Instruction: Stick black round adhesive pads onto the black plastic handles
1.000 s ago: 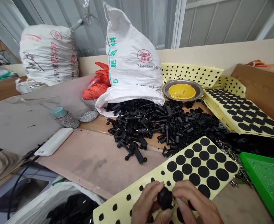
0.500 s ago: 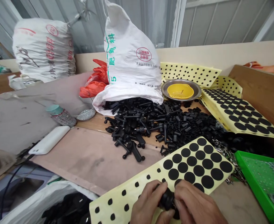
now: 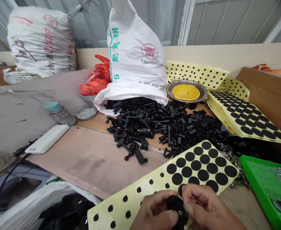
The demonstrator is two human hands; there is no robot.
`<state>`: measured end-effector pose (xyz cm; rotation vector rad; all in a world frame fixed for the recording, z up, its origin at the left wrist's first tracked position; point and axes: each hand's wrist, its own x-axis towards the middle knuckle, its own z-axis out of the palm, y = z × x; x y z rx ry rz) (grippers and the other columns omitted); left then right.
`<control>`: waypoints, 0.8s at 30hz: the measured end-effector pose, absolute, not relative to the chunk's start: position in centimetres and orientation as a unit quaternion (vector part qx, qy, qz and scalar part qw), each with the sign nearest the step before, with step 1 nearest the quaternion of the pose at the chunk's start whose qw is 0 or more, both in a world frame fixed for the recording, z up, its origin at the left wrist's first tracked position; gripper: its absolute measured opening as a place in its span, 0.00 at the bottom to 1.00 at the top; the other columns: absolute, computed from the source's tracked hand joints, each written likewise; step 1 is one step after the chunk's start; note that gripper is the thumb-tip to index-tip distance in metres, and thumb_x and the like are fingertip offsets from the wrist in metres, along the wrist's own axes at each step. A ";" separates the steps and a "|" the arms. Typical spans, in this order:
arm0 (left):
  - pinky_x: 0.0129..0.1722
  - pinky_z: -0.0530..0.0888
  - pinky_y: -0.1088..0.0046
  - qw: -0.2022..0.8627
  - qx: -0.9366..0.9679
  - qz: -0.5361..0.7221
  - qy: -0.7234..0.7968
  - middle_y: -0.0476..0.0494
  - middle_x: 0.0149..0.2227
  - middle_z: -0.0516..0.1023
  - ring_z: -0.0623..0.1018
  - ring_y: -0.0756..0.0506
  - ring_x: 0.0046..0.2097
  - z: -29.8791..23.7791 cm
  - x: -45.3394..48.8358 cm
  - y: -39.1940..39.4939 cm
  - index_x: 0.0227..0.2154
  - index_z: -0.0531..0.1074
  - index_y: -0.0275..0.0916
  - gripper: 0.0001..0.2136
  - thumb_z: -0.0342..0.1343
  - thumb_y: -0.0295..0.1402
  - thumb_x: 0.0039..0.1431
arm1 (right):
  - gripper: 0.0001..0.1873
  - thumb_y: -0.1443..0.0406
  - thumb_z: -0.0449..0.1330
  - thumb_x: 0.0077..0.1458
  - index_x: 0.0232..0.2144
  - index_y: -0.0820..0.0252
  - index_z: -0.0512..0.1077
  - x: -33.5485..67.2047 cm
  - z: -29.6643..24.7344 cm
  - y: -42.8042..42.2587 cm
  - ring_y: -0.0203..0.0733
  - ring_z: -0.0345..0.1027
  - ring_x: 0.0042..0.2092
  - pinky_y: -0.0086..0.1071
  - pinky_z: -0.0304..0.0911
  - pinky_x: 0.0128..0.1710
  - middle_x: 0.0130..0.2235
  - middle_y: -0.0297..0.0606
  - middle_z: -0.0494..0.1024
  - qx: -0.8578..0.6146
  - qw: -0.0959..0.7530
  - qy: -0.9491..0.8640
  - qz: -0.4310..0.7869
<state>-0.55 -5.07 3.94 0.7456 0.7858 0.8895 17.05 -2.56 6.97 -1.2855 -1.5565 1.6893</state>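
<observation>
In my left hand is a black round plastic part, gripped between thumb and fingers with its flat disc side showing. A small light spot shows near its middle. My right hand pinches at the right edge of this part, thumb and forefinger together; whatever else may be between the fingertips is hidden. Beneath both hands lies a yellow backing sheet with large round black stickers at its right and small black dots at its left.
A heap of black plastic parts spills from a white sack. At right are a green tray and more sticker sheets. A yellow basket sits in a metal bowl. A bag of black parts stands lower left.
My hands have turned the black round part so its disc side shows. My right hand has drawn slightly away to its right edge. The view has shifted a little.
</observation>
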 end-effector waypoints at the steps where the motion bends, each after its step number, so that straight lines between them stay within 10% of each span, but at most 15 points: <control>1: 0.33 0.68 0.75 0.768 0.344 0.409 0.353 0.44 0.32 0.77 0.74 0.47 0.33 4.2 -0.6 -4.8 0.39 0.76 0.38 0.19 0.65 0.41 0.43 | 0.11 0.60 0.55 0.49 0.21 0.59 0.61 17.0 7.0 -2.4 0.32 0.50 0.24 0.25 0.47 0.23 0.21 0.25 0.57 -0.460 0.252 -0.559 0.643; 24: 0.28 0.63 0.79 0.593 0.572 0.319 0.467 0.49 0.25 0.70 0.68 0.50 0.29 6.9 -0.4 -3.8 0.26 0.74 0.35 0.08 0.51 0.30 0.52 | 0.07 0.68 0.53 0.48 0.20 0.58 0.60 16.4 7.6 -1.4 0.31 0.50 0.23 0.26 0.46 0.21 0.20 0.25 0.58 -0.486 0.152 -0.628 0.589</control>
